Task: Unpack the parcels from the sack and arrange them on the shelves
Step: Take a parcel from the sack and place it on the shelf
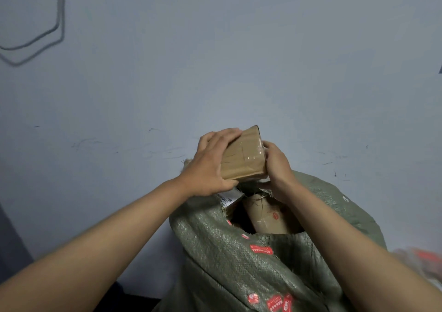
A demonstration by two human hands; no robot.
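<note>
A green woven sack (pixel 239 263) stood open nearest, a taped brown parcel (pixel 267 216) inside its mouth. Above it, the left hand (pixel 208 165) and right hand (pixel 277 165) gripped a taped cardboard box (pixel 244 158), fingers curled around its sides, before a pale wall (pixel 215 60)

sack (pixel 239 263): base cut off below | inner parcel (pixel 267 216): partly hidden | right-edge object (pixel 421 261): blurred
</note>
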